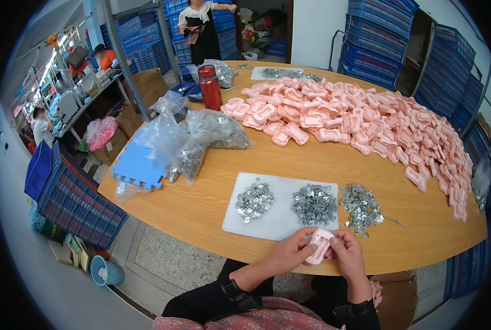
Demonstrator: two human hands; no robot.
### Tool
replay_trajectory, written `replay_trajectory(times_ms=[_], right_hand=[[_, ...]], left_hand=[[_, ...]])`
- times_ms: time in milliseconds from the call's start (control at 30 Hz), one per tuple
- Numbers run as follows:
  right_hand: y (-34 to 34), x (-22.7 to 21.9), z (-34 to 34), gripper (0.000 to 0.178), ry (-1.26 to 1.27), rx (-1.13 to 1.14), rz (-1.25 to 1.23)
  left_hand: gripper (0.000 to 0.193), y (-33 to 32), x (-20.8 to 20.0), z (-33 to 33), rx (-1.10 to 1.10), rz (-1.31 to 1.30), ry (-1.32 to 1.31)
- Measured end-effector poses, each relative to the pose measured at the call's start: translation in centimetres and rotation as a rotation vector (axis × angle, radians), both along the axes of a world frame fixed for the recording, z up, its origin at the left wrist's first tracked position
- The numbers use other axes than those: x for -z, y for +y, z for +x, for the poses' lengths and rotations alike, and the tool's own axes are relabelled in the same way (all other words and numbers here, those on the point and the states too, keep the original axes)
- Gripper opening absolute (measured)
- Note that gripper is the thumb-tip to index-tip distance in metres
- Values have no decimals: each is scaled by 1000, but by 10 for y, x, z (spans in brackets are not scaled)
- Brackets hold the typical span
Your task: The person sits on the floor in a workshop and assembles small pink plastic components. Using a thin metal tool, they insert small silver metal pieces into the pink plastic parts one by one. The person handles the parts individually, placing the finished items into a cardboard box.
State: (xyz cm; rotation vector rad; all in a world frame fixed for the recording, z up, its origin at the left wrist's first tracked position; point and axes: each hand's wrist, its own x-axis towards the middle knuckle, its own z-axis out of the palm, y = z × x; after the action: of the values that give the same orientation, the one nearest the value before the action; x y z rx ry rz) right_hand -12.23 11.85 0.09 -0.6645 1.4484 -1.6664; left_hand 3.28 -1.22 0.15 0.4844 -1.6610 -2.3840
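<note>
A pink plastic casing [321, 242] with a recessed compartment is held above the table's front edge. My left hand [287, 252] grips its left side, the thumb lying on it. On the other side my right hand [348, 254] pinches its edge; whether a small part is between those fingers is hidden. Just beyond my hands lies a white foam sheet [234, 223], bearing a pile of shiny flat metal pieces [254, 201] and a darker pile of small metal parts [314, 205]. Right of the sheet, more metal pieces [361, 209] lie directly on the wood beside a thin tool [395, 221].
A large heap of pink casings [361, 118] covers the table's far right. Plastic bags of metal parts [218, 129], a red bottle [210, 88] and a blue foam mat [141, 157] occupy the left. Blue crates [374, 41] are stacked behind; a person [204, 30] stands across the table.
</note>
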Motion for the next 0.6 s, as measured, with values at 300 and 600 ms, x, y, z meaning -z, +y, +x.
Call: replay_trajectory(times_ms=[300, 600], right_hand=[[0, -6, 2, 16, 14, -20, 4], [1, -3, -1, 14, -3, -26, -26]], left_hand=[[50, 0, -2, 1, 0, 11, 7], [49, 1, 3, -1, -8, 23, -5]])
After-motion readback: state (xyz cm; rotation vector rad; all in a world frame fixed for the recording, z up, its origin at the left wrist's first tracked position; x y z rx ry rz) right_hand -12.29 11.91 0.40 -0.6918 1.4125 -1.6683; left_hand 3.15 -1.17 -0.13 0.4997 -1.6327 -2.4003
